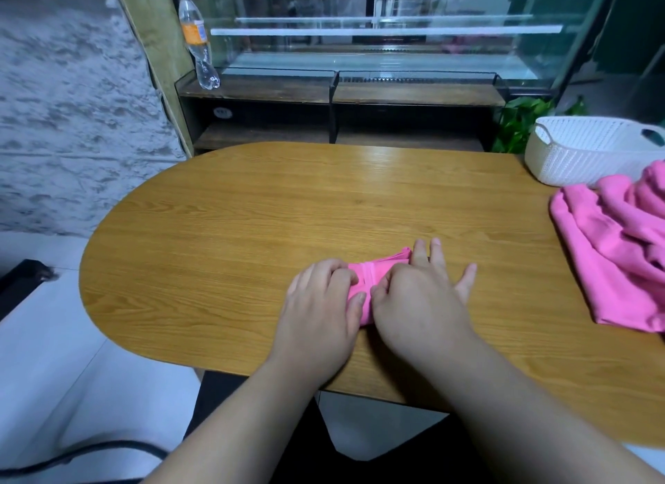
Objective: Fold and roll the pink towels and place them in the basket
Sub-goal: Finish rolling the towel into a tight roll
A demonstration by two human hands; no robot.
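Wooden bench (252, 213) carries a folded towel (374, 272). The left hand (320, 307) grips the folded towel's left end, fingers (338, 273) curled. The right hand (421, 300) presses its right end, fingers (437, 253) straight and spread. Well right of the folded towel lies a heap of pink towels (619, 253); the white basket (590, 156) stands right and beyond.

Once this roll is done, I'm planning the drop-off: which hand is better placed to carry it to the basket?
Probably the right hand: the basket stands at the far right of the table, on its side; the left hand would reach across the towel.
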